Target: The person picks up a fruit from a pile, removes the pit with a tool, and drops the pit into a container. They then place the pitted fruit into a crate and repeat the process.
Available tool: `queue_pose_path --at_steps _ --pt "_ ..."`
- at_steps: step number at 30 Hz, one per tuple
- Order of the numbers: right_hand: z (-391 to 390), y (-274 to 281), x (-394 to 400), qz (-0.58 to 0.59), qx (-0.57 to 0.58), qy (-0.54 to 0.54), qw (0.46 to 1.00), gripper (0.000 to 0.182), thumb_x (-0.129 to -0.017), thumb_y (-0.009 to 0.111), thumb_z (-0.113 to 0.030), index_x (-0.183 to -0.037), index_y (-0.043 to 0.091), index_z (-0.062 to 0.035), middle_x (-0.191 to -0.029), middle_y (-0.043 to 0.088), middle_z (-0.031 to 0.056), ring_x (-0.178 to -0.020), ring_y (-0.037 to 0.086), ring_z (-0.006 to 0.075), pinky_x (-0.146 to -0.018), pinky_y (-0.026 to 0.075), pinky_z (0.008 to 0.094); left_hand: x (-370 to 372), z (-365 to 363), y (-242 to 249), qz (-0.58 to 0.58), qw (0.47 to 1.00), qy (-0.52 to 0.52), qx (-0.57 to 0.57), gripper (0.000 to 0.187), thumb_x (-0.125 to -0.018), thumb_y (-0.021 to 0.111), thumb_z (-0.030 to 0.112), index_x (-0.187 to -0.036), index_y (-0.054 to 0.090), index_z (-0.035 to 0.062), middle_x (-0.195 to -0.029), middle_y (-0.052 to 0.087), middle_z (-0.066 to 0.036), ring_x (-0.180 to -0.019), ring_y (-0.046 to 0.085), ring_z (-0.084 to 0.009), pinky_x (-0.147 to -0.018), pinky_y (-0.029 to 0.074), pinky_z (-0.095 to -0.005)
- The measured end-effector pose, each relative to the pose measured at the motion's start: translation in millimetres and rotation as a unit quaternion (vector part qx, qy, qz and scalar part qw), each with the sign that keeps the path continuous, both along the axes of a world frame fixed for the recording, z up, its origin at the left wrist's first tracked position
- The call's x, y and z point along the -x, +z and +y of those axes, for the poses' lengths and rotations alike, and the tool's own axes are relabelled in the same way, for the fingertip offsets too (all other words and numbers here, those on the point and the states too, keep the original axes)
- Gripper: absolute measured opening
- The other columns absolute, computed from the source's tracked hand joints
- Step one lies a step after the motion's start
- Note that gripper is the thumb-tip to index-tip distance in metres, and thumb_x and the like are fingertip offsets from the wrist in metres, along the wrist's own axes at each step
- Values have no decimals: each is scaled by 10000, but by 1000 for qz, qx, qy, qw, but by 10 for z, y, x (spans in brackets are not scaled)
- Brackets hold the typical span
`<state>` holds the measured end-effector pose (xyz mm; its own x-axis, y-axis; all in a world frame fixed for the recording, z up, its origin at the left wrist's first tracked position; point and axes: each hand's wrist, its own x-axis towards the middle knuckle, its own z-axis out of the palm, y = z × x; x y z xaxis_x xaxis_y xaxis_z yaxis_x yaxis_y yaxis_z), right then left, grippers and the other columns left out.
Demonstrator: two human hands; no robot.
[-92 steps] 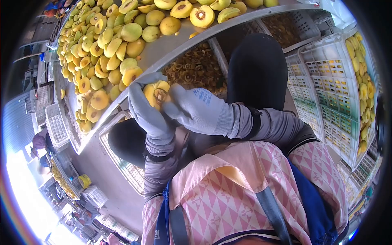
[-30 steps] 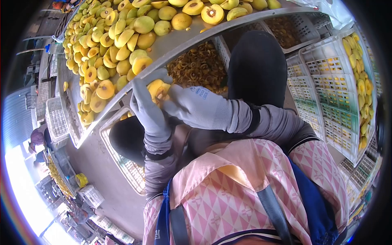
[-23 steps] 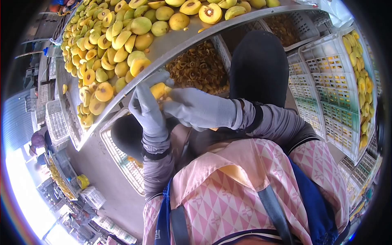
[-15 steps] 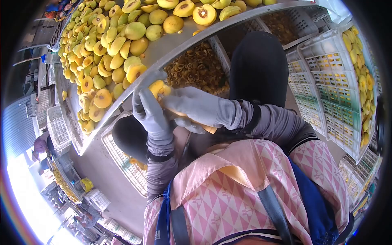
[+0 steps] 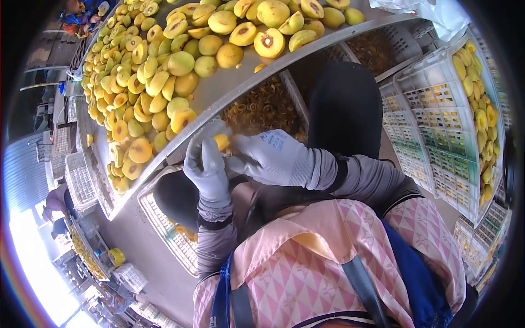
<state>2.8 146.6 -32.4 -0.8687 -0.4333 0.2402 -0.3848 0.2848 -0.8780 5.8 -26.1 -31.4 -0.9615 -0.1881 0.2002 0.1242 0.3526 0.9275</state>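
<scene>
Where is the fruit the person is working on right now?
In the head view, the fruit sits centre-left, pinched between the left hand and right hand, just below the table edge.

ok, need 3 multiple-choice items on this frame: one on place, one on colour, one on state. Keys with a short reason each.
1. Where does the crate of dark fruit scraps sit?
A. on top of the table
B. below the table edge, in front of the hands
C. on the person's lap

2. What colour are the gloves?
A. grey
B. orange
C. black

3. How is the small fruit piece held?
A. lying loose on the table
B. dropped in a crate
C. gripped in the left hand, right hand meeting it

Key: 1 B, it shows under the metal table rim. 2 A, both the left hand and right hand wear grey. 3 C, left fingers wrap the piece.
</scene>
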Motion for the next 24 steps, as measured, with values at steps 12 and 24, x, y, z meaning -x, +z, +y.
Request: queue_pose_path --at_steps 12,24 --pt "25 6 -21 -179 139 81 971 376 -1027 569 -360 -1136 680 -18 -881 705 172 -801 686 321 -770 520 388 -51 190 228 -14 999 -25 -42 349 -1040 541 245 -1090 723 -49 -925 743 -83 -813 661 -114 -701 502 -218" --pt "107 32 74 -272 106 144 945 381 -1039 555 -398 -1144 662 -48 -715 627 63 -622 613 204 -583 472 348 -308 -654 138 -60 998 17 22 352 -1030 523 304 -1180 602 -4 -954 670 -100 -825 672 -200 -692 567 -303"
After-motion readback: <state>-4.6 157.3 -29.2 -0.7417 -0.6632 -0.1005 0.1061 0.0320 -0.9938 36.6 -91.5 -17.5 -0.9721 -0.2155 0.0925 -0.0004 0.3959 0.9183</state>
